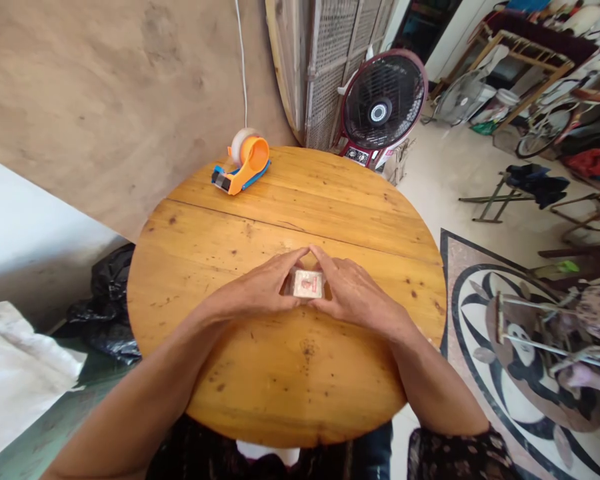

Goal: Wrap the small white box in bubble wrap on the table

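Observation:
A small, squarish pack of what look like playing cards (308,285), whitish on top with red print, rests on the round wooden table (300,387). My left hand (267,283) cups it from the left, thumb on the near side and fingers on the far side. From the right, my right hand (347,287) curves around it in the same way. The fingertips of both hands meet beyond the pack, and the thumbs come close together in front of it. The fingers hide part of the pack's sides.
An orange and blue tape dispenser (247,163) with a roll of clear tape stands at the table's far left edge. Behind the table is a dark red fan (380,107). Black plastic bags (113,307) lie left of the table, and a folding stool (510,193) stands to the right.

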### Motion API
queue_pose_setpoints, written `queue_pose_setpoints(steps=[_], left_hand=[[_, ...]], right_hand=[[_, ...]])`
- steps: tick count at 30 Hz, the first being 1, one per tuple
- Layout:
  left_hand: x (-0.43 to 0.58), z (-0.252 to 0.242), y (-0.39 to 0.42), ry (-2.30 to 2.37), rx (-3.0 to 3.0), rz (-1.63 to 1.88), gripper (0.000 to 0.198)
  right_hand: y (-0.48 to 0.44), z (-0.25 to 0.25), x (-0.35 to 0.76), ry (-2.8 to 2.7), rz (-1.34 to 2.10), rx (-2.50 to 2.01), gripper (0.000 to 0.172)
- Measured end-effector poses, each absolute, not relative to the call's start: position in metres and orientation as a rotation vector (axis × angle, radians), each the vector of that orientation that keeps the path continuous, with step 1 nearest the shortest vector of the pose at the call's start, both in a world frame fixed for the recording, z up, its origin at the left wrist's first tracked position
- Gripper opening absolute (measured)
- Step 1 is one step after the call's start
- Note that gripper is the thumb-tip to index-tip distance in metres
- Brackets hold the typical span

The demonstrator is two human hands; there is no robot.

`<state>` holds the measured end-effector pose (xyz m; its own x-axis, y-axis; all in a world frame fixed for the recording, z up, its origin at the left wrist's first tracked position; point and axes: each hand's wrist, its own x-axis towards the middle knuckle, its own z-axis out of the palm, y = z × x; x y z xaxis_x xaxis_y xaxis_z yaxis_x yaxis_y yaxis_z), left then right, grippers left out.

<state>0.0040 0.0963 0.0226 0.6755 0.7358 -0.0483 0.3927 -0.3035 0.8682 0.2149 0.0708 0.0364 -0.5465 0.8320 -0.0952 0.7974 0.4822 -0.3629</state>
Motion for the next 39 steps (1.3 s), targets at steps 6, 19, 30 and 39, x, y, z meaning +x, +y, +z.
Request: queue_pose_setpoints(steps=[6,19,30,39], left_hand=[[0.011,0.009,0.098,1.052,1.995,0.524,0.073],[-0.006,0.020,0.106,1.230,2.141,0.232,0.070],[0.006,0.015,0.100,1.111,1.949,0.391,0.038],[-0.008,0.022,0.107,1.076,1.974,0.221,0.039]], right_hand=[[0.081,0.028,0.215,-2.546,0.527,-1.486,0.084],[0.089,0.028,0.234,-2.577,0.606,-1.526,0.092],[0.092,0.031,0.219,-2.586,0.533,-1.466,0.029],[0.095,0.032,0.235,-2.596,0.680,-1.485,0.066]])
